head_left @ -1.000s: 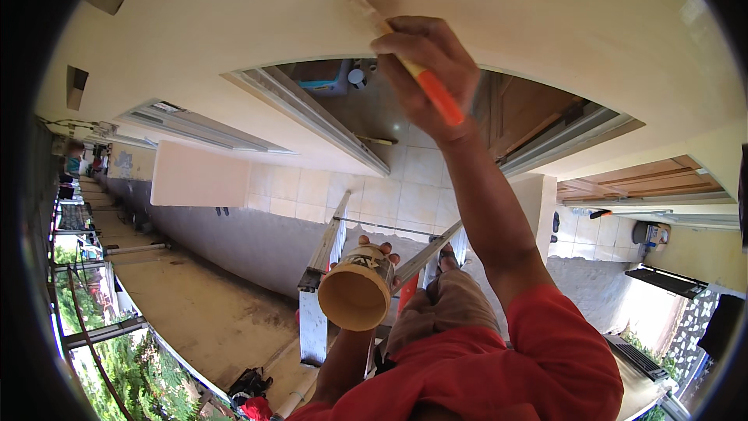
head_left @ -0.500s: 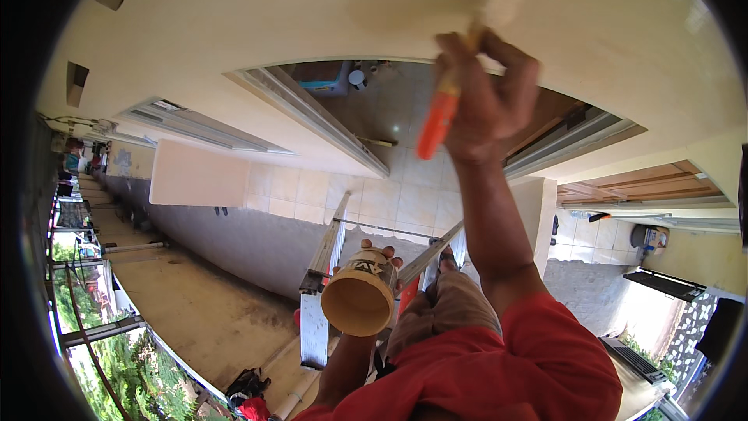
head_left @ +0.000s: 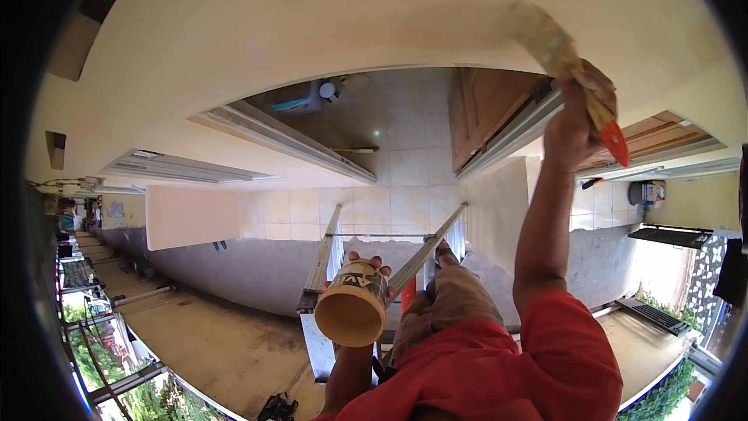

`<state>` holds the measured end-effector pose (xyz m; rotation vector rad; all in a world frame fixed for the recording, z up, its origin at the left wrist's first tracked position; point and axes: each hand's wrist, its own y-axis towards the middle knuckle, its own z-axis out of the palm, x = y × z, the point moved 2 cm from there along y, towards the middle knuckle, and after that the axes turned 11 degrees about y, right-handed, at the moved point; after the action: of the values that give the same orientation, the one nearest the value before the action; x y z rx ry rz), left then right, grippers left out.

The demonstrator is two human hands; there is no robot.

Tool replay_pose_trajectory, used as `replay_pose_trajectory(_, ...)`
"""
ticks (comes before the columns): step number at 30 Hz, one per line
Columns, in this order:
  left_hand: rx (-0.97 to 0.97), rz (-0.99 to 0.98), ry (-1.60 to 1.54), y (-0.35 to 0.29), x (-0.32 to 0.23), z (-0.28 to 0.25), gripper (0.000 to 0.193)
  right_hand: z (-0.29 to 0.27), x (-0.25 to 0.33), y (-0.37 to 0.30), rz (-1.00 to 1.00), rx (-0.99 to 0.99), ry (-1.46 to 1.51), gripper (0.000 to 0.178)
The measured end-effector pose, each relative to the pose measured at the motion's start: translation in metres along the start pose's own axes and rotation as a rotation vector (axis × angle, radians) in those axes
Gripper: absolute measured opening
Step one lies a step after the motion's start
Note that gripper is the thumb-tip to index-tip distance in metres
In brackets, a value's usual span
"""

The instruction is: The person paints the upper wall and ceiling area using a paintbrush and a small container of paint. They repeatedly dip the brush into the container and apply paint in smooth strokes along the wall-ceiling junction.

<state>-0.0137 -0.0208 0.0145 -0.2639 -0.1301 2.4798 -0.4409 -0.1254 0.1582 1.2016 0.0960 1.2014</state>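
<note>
My right hand (head_left: 580, 113) is closed round the handle of a paintbrush (head_left: 555, 45), raised at the upper right. The brush has wide, paint-coated bristles and an orange handle end. Its bristle tip is against or very close to the cream wall (head_left: 327, 12); which of the two I cannot tell. Low in the middle, my left hand (head_left: 380, 267) holds a tub (head_left: 351, 310) with a dark printed label, its fingers wrapped round the far side. The tub's open mouth faces me, and its inside is coated in cream-yellow.
An aluminium stepladder (head_left: 318, 343) stands under and around me. Beyond it, a doorway leads to a tiled floor (head_left: 409, 168) with a white bucket (head_left: 329, 92). A brown wooden door (head_left: 491, 113) is at its right. A pale ledge (head_left: 191, 218) juts out at left.
My right hand has swept the brush to the right along the wall, and the brush now leans the other way. The tub has shifted slightly left in view, still in my left hand.
</note>
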Motion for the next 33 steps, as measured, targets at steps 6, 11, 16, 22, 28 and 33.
replay_pose_trajectory(6, -0.024, -0.049, 0.023, -0.002, -0.001, -0.001, 0.064, -0.095, 0.021, 0.036, -0.401, -0.029, -0.614, 0.011)
replay_pose_trajectory(11, 0.035, -0.072, 0.075, -0.002, -0.008, -0.043, 0.077, -0.034, -0.019, 0.013, -0.453, -0.05, -0.716, 0.029)
replay_pose_trajectory(16, 0.1, -0.064, 0.107, 0.003, -0.007, -0.049, 0.073, 0.074, -0.006, -0.045, -0.444, 0.068, -0.534, 0.04)
replay_pose_trajectory(22, 0.103, -0.058, 0.144, 0.001, -0.006, -0.048, 0.072, 0.056, 0.02, -0.041, -0.238, 0.316, -0.178, 0.028)
replay_pose_trajectory(28, 0.076, -0.063, 0.124, -0.004, -0.004, -0.043, 0.074, -0.051, 0.026, -0.002, -0.318, 0.005, -0.501, 0.024)
replay_pose_trajectory(33, 0.064, -0.075, 0.12, 0.0, -0.005, -0.044, 0.075, -0.048, -0.014, -0.039, -0.311, 0.0, -0.713, 0.025)
